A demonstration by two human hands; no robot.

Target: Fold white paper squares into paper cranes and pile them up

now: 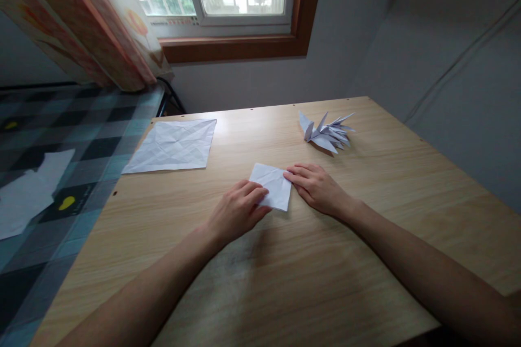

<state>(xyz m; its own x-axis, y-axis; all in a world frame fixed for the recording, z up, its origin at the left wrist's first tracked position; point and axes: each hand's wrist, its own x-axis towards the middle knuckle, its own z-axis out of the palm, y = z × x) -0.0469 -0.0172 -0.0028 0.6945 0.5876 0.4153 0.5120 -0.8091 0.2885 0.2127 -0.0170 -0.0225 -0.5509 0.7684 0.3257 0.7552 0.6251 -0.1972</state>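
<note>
A small white square of folded paper lies on the wooden table between my two hands. My left hand grips its lower left side, thumb and fingers closed on the edge. At the upper right corner, the fingertips of my right hand touch the paper, with the fingers stretched out close together and the palm down near the tabletop. Faint crease lines run across the paper's upper face. The part beneath my left fingers is hidden.
Beyond my right hand sits a spiky folded-paper piece. A creased white sheet lies at the table's far left. Left of the wooden table, more white paper rests on a checked cloth. Behind are a wall and window.
</note>
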